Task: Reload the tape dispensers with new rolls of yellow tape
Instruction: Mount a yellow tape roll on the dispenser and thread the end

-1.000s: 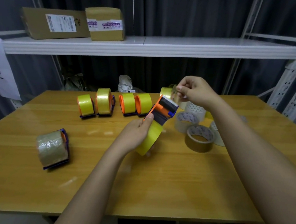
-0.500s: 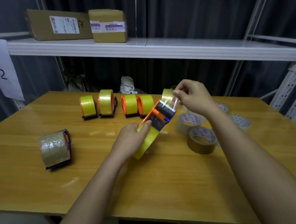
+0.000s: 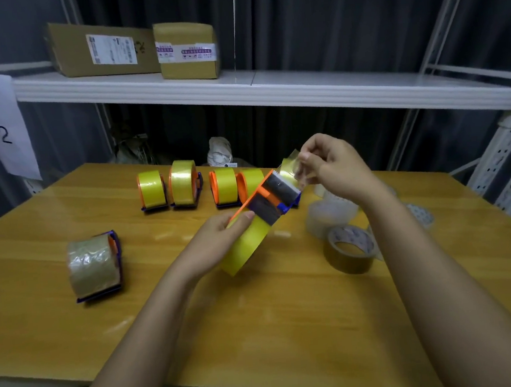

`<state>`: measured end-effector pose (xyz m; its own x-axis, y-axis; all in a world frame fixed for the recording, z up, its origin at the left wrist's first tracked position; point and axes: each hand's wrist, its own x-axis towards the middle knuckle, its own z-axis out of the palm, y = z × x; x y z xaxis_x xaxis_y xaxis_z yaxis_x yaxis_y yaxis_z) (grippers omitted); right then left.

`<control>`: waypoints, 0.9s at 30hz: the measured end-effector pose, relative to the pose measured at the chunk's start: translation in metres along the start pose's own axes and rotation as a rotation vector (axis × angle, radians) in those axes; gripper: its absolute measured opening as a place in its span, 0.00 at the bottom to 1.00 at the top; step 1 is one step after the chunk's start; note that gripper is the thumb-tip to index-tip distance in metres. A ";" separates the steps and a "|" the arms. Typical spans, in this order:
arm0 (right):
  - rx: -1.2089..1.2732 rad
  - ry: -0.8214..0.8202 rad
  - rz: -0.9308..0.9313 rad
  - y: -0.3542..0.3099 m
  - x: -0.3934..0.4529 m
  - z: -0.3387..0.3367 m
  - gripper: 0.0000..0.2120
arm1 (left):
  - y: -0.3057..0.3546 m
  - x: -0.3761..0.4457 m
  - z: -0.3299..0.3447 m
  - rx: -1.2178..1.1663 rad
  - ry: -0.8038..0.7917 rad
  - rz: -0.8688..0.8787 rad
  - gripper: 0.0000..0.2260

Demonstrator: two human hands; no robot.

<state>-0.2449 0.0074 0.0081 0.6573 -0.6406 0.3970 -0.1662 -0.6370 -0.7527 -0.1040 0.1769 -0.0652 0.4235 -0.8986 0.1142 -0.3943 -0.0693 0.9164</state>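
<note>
Now both hands on dispenser

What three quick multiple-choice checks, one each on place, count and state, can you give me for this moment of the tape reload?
1. Where does the dispenser with the dull brownish roll stand?
A. On the shelf
B. On the table, apart to the left of the yellow row
C. In the left hand

2. How many loaded yellow dispensers stand in the row at the back of the table?
A. Two
B. Four
C. Six

3. What is the right hand doing?
A. Resting flat on the table
B. Pinching the tape end at the head of the held dispenser
C. Lifting a parcel

Answers:
1 B: it sits alone on the wood, left of the row.
2 B: four yellow rolls stand side by side.
3 B: its fingertips hold the clear tape end above the orange dispenser, which the left hand grips.
</note>
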 end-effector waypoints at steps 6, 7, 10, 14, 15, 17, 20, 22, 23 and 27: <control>-0.007 0.003 0.070 0.008 0.001 -0.007 0.07 | 0.002 -0.001 0.006 -0.065 -0.178 -0.031 0.07; -0.009 0.002 0.084 0.009 0.000 -0.008 0.07 | 0.003 -0.001 0.007 -0.052 -0.174 -0.042 0.07; -0.030 0.021 0.060 0.008 -0.004 -0.007 0.05 | 0.005 -0.001 0.008 -0.011 -0.122 -0.067 0.05; -0.218 0.008 -0.077 -0.002 -0.009 -0.007 0.05 | 0.001 0.003 0.016 0.031 -0.024 -0.072 0.14; -0.264 0.002 -0.103 -0.004 -0.009 -0.007 0.05 | 0.000 0.003 0.019 0.031 0.000 -0.063 0.13; -0.254 0.016 -0.095 -0.002 -0.005 -0.011 0.06 | -0.001 0.003 0.019 0.007 0.013 -0.064 0.10; -0.040 0.025 0.050 0.010 -0.002 -0.016 0.07 | 0.005 0.001 0.017 -0.050 -0.015 -0.055 0.09; 0.094 0.018 0.150 0.017 -0.002 -0.014 0.07 | 0.008 0.001 0.018 -0.046 0.004 -0.020 0.13; 0.148 0.005 0.185 0.020 -0.003 -0.011 0.07 | 0.009 0.000 0.018 -0.031 0.020 -0.007 0.13; 0.305 -0.113 0.271 0.026 -0.007 -0.012 0.05 | 0.004 -0.001 0.016 -0.085 0.041 -0.021 0.06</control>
<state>-0.2627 -0.0105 -0.0077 0.6990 -0.7057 0.1156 -0.1305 -0.2847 -0.9497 -0.1196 0.1706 -0.0680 0.4645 -0.8788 0.1089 -0.3152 -0.0491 0.9477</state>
